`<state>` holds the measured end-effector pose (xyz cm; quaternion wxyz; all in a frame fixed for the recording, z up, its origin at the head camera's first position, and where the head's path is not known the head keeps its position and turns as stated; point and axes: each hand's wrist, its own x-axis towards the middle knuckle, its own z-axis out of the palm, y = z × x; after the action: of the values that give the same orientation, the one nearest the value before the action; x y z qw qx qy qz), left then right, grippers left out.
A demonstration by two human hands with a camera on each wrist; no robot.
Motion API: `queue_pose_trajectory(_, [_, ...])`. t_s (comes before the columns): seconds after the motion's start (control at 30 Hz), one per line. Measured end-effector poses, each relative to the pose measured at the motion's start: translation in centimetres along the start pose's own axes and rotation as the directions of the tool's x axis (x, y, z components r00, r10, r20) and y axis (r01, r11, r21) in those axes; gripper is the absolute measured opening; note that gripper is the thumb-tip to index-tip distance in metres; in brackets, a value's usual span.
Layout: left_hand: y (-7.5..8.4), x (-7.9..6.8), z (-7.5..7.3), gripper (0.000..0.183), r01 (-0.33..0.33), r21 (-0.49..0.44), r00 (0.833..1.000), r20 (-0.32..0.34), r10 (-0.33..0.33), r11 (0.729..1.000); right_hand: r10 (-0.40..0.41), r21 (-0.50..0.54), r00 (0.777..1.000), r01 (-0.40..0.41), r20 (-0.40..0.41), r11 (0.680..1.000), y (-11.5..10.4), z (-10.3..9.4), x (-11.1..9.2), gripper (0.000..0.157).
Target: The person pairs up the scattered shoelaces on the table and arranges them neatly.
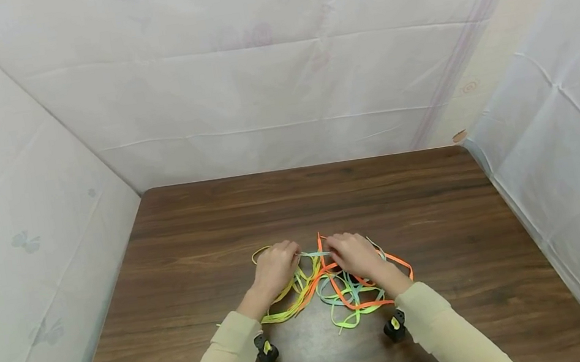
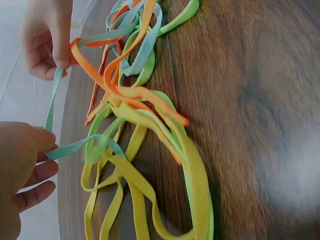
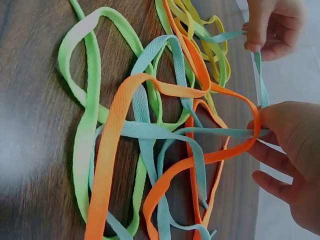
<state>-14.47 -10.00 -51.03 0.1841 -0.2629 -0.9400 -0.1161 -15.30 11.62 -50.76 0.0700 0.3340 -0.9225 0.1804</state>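
Note:
Several flat shoelaces lie tangled on the table. My left hand (image 1: 276, 266) pinches a light blue shoelace (image 2: 52, 102) between thumb and forefinger. Another part of that lace is pinched by my right hand (image 1: 354, 253), leaving a short stretch between both hands. An orange shoelace (image 3: 112, 140) loops over the blue strand beside the right fingertips; whether they touch it I cannot tell. Below the left hand spread yellow shoelaces (image 2: 197, 195). Bright green shoelaces (image 3: 82, 160) lie among the orange and blue ones on the right. The blue lace's ends inside the fingers are hidden.
The dark wooden table (image 1: 206, 217) reaches back to a white draped sheet (image 1: 256, 99). Similar sheets hang along the left and right sides. A small black camera device (image 1: 266, 352) sits at the left wrist, another black device (image 1: 395, 328) at the right.

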Motion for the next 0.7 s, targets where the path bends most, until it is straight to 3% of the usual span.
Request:
queue_pose_trajectory(0.4, [-1.5, -1.0, -1.2, 0.005, 0.030, 0.047, 0.997, 0.064, -0.033, 0.998, 0.043, 0.013, 0.999, -0.043, 0.012, 0.999, 0.7, -0.9, -1.1, 0.005])
queue_pose_trajectory(0.7, [-2.4, -1.4, -2.0, 0.004, 0.014, 0.049, 1.000, 0.018, -0.015, 0.999, 0.063, 0.023, 0.998, -0.063, 0.005, 0.998, 1.5, -1.5, -1.7, 0.004])
